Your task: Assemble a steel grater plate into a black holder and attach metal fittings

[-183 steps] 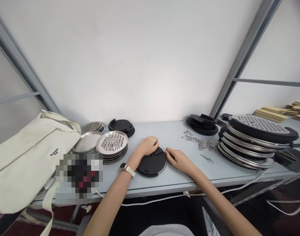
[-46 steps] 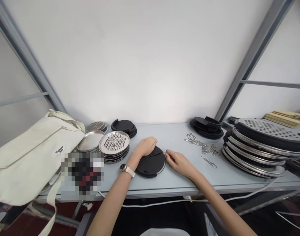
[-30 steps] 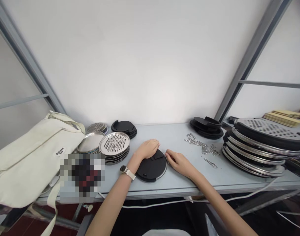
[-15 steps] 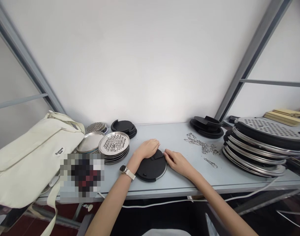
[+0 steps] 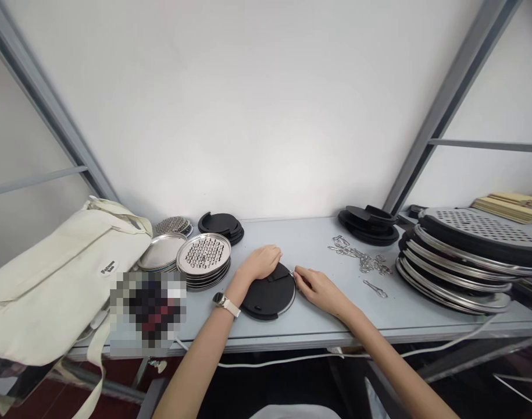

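A black round disc (image 5: 266, 298) with a silvery rim lies flat on the table in front of me. My left hand (image 5: 262, 262) presses over its far left part, fingers curled together towards the far edge and partly hidden. At the disc's right edge my right hand (image 5: 311, 283) is closed, thumb and forefinger pinching a small metal wire clip (image 5: 291, 273) against the rim. More wire clips (image 5: 365, 262) lie loose to the right, with a single clip (image 5: 375, 288) apart from them.
Stacked metal grater discs (image 5: 203, 255) and plain metal discs (image 5: 163, 251) stand at left, beside a cream bag (image 5: 60, 279). Black parts sit in a left pile (image 5: 220, 224) and a right pile (image 5: 368, 224). A tall stack of rimmed discs (image 5: 457, 267) stands at far right.
Both hands stay almost in place on the disc and clip. The whole view has shifted very slightly; nothing has been let go.
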Action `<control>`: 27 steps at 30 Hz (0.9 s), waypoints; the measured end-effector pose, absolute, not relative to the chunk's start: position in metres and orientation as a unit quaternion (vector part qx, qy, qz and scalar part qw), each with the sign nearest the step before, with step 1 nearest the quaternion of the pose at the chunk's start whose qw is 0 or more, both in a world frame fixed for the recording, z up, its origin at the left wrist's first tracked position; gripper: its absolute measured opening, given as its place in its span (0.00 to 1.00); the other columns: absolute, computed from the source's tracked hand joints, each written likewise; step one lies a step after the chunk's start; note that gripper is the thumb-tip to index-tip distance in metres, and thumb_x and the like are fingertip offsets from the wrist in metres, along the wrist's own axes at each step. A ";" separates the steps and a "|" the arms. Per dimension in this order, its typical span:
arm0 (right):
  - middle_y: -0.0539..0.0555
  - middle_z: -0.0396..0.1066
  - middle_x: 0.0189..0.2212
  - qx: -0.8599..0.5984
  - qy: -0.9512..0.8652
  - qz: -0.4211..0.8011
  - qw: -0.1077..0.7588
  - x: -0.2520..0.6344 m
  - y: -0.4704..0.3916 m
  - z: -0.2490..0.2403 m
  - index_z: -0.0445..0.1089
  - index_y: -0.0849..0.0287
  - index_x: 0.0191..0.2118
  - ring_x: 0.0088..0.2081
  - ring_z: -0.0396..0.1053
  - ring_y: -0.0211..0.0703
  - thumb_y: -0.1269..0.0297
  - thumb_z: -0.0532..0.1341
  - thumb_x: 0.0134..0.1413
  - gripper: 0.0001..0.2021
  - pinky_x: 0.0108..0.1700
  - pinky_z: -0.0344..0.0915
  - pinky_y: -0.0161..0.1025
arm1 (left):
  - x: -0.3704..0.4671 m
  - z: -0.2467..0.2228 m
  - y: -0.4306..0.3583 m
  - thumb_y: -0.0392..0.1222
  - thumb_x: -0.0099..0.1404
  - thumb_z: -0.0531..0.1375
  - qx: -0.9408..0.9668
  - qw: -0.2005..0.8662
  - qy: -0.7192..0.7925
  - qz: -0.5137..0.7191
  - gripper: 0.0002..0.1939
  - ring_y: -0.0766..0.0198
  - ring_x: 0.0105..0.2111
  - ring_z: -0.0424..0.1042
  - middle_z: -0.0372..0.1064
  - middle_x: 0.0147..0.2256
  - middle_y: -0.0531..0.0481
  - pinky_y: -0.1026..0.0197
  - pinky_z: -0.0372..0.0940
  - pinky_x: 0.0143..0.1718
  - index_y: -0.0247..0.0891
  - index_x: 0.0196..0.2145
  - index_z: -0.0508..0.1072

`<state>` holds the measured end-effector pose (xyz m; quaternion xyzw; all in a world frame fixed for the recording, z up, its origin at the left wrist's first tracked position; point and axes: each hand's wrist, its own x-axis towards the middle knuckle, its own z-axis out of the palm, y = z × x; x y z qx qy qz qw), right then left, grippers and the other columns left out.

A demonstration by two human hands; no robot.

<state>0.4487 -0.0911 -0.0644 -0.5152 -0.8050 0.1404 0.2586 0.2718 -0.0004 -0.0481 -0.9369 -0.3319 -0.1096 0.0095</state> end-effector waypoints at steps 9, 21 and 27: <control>0.46 0.57 0.19 -0.551 -0.766 0.163 0.289 0.437 -0.080 -0.064 0.54 0.57 0.25 0.21 0.55 0.35 0.59 0.43 0.61 0.15 0.26 0.48 0.32 | 0.273 -0.051 0.003 0.40 0.70 0.41 -0.937 -0.002 -0.333 -0.107 0.14 0.61 0.36 0.66 0.65 0.36 0.47 0.59 0.61 0.40 0.36 0.34 0.64; 0.45 0.53 0.17 -0.541 -0.781 0.162 0.266 0.441 -0.087 -0.060 0.54 0.57 0.25 0.20 0.50 0.34 0.61 0.45 0.60 0.13 0.25 0.48 0.32 | 0.273 -0.048 0.000 0.40 0.70 0.41 -0.937 -0.011 -0.336 -0.099 0.15 0.61 0.38 0.66 0.66 0.37 0.47 0.59 0.61 0.41 0.36 0.35 0.64; 0.44 0.50 0.16 -0.534 -0.786 0.172 0.260 0.445 -0.091 -0.059 0.52 0.57 0.24 0.20 0.48 0.34 0.61 0.45 0.59 0.13 0.24 0.47 0.31 | 0.272 -0.048 0.002 0.40 0.70 0.40 -0.933 -0.010 -0.343 -0.103 0.16 0.61 0.37 0.66 0.65 0.36 0.47 0.59 0.61 0.41 0.36 0.35 0.64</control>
